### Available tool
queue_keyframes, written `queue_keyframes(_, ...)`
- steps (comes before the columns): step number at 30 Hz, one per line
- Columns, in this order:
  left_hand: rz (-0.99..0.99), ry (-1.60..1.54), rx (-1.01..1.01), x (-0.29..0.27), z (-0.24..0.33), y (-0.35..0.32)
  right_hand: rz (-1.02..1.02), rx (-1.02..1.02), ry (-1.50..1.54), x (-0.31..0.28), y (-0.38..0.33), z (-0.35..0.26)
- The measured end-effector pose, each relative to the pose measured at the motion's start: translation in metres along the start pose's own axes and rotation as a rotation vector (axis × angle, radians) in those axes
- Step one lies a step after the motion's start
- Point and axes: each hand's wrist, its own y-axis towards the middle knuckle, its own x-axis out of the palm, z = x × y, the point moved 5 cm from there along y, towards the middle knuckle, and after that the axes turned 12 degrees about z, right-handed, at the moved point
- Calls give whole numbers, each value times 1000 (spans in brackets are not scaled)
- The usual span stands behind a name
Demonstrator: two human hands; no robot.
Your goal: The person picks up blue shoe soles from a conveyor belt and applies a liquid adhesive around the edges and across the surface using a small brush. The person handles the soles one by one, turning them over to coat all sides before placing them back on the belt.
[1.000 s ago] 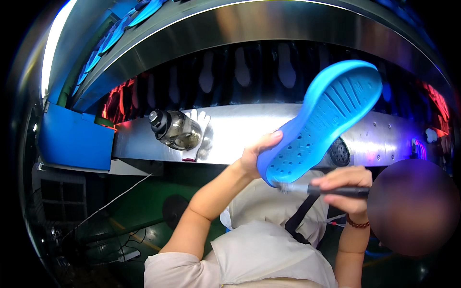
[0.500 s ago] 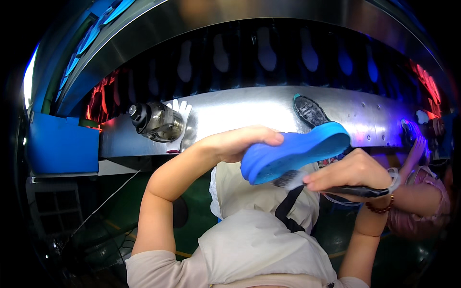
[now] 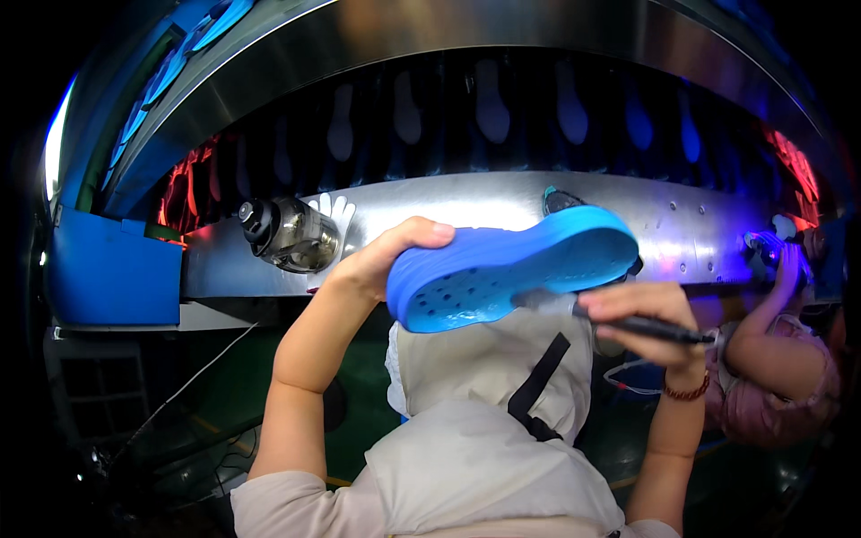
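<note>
A bright blue shoe sole (image 3: 520, 264) is held up over my lap, its hollow side with several small holes tilted toward me. My left hand (image 3: 395, 255) grips its far edge near the left end, thumb on top. In my right hand (image 3: 650, 318) is a brush (image 3: 641, 325) with a black handle. Its bristles touch the sole's hollow side near the middle, where the surface looks wet and shiny. Behind the sole, partly hidden by it, a dark shoe sole with a green rim (image 3: 562, 199) lies on the metal bench.
On the metal bench (image 3: 413, 204) stand a dark see-through bottle (image 3: 291, 235) and, behind it, white gloves (image 3: 334, 211). Beyond is a dark recess with a row of sole shapes (image 3: 491, 103). At right, a co-worker's arm (image 3: 762, 309) reaches to the bench under purple light.
The blue sole has moved left and turned its hollow side more toward me. My right hand has shifted slightly left, bringing the brush onto that inner surface.
</note>
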Motion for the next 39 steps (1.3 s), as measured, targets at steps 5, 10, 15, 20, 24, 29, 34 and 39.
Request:
queue_keyframes(5, -231, -683, 129, -15, -18, 19, 107, -160, 66, 2, 0, -32)
queue_keyframes(10, -155, -732, 236, 24, -43, 69, 321, 3, -48, 16, 14, 18)
queue_keyframes(15, 3, -732, 258, 19, -50, 73, 273, -275, -293, 47, 13, 0)
queue_keyframes(20, -36, -783, 332, 7, -38, 53, -31, -195, -122, 42, 8, -32)
queue_keyframes(24, -45, -779, 363, 40, -24, 49, 269, -200, -94, 32, 26, -16)
queue_keyframes(29, 118, -795, 432, 13, -10, 37, 69, -104, 70, 35, 9, -26)
queue_keyframes(34, 156, -768, 462, 7, -2, 35, 48, -145, -29, 44, 1, -12)
queue_keyframes(39, 27, -777, 458, 19, 18, 27, 228, 115, 498, 29, -4, 19)
